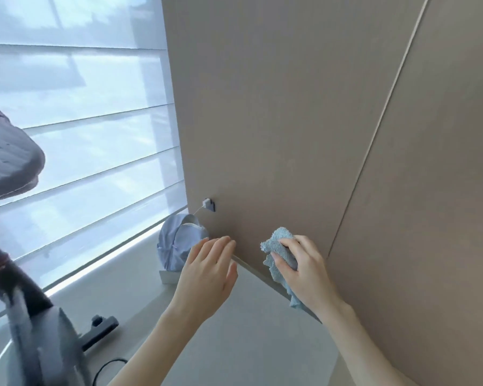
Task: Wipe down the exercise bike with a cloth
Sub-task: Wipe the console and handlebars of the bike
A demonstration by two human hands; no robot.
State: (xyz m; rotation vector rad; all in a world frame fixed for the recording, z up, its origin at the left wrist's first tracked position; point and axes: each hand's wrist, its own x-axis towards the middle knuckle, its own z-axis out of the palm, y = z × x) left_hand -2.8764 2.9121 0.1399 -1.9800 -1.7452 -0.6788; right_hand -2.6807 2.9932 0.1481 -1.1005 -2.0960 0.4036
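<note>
Right hand clenched around a light blue cloth, bunched up, loose end hanging down below the palm. Held in the air near the beige wall panel, by its bottom edge; contact with the wall cannot be told. Left hand released, fingers spread flat, holding nothing, just left of the cloth hand. Exercise bike at near left, blurred, grey body and dark post, foot bar on the pale floor, well apart from the cloth. Black cable on the floor beside it. Far behind the left hand, a pale blue cap on a white box. Blinds cover the window at left.
</note>
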